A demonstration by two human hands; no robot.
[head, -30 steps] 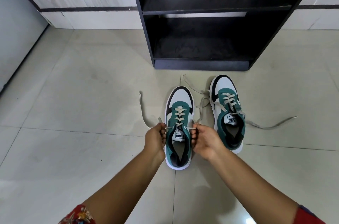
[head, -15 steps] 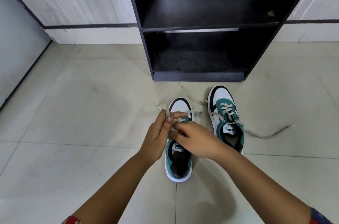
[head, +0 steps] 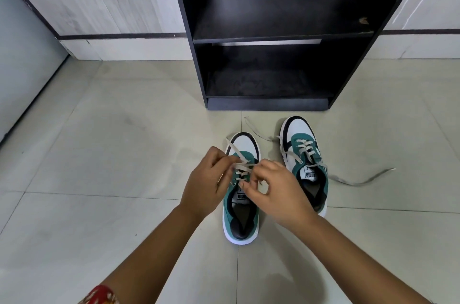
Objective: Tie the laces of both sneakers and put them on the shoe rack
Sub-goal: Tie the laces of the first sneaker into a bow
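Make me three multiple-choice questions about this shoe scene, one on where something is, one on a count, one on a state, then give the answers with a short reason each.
1. Where do the sneakers sit?
A. On the top shelf
B. On the floor before the rack
C. On the bottom shelf

2. How many shelves of the rack hold a shoe?
A. None
B. One
C. Two

3. How are the laces of the right sneaker?
A. Tied in a bow
B. Taken out
C. Loose on the floor

Answers:
1 B: the left sneaker and right sneaker both stand on the floor just before the rack.
2 A: both shelves in view are bare.
3 C: its laces trail across the tiles, while the left hand and right hand pinch the left sneaker's laces.
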